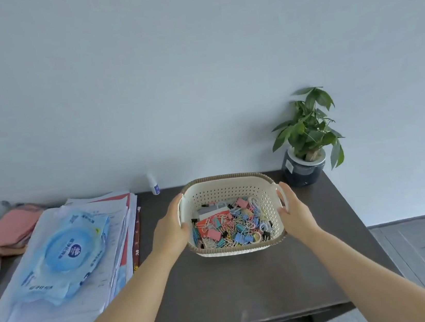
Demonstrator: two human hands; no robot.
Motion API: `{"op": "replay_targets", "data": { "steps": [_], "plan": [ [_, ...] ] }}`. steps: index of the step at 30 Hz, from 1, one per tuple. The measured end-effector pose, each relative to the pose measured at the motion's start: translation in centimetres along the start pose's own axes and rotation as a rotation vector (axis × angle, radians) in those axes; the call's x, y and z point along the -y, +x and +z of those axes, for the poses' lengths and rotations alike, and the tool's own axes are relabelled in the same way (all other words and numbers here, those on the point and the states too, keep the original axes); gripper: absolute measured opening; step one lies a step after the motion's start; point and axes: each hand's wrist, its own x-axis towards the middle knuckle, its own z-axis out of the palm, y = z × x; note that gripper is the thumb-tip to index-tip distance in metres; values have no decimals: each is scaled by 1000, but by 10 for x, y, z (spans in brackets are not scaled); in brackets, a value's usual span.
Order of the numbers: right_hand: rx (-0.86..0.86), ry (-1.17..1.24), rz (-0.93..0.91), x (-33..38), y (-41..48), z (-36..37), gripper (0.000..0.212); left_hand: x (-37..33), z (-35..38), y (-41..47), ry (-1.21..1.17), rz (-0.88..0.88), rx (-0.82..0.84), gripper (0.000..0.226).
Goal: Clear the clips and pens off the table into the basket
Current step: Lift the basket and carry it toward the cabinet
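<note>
A cream perforated basket (227,187) with a brown rim sits on the dark table (249,285), near its back edge. Inside lies a heap of coloured binder clips and paper clips (231,227), with a black pen end at the back left. My left hand (171,227) grips the basket's left side at the handle. My right hand (295,210) grips the right side at its handle. Both forearms reach in from the bottom of the view.
A stack of papers (70,301) with a blue wet-wipe pack (65,254) covers the table's left part. Pink cloth (12,227) lies at the far left. A small white bottle (153,184) stands by the wall. A potted plant (309,142) stands at the back right corner.
</note>
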Motion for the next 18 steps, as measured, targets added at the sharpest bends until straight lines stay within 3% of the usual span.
{"op": "replay_targets", "data": {
  "steps": [18],
  "plan": [
    [122, -22, 71, -4, 121, -13, 63, -23, 46, 104, 7, -133, 50, 66]
  ]
}}
